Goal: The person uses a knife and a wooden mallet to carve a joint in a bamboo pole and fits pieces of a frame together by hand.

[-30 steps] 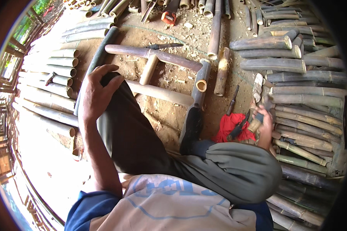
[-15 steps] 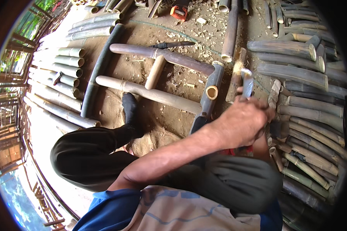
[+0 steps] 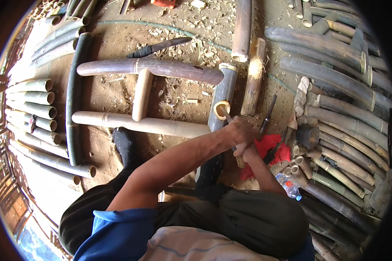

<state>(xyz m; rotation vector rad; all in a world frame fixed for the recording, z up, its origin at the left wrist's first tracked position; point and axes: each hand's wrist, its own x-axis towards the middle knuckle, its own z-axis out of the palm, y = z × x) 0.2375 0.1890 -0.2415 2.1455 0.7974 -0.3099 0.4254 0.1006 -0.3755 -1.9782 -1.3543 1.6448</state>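
Both my hands are closed, one against the other, around the handle of a curved-blade knife point(image 3: 240, 162); the wooden butt shows just below them. My left hand point(image 3: 241, 129) is the one closer to the hole, and my right hand point(image 3: 247, 152) sits behind it. The blade enters a pale-rimmed round hole in a thick dark bamboo post point(image 3: 224, 85), and its tip is hidden there. Two bamboo rails, the upper one point(image 3: 178, 71) purplish and the lower one point(image 3: 161, 125) pale, run left from this post. A short bamboo piece point(image 3: 142, 95) bridges them. My black-covered right foot point(image 3: 211, 172) rests by the post's near end.
Another dark bamboo pole point(image 3: 76, 100) lies at the rails' left ends. Beyond the rails is a long knife point(image 3: 159, 47) among wood chips. A thin tool point(image 3: 269, 114), red cloth point(image 3: 270, 145) and plastic bottle point(image 3: 288, 186) lie right of my hands. Stacked bamboo point(image 3: 326, 74) lines the right.
My hands have come down and left with the knife, from beyond the post's right side to its hole. The blade, raised before, is now in the hole. The view has shifted too.
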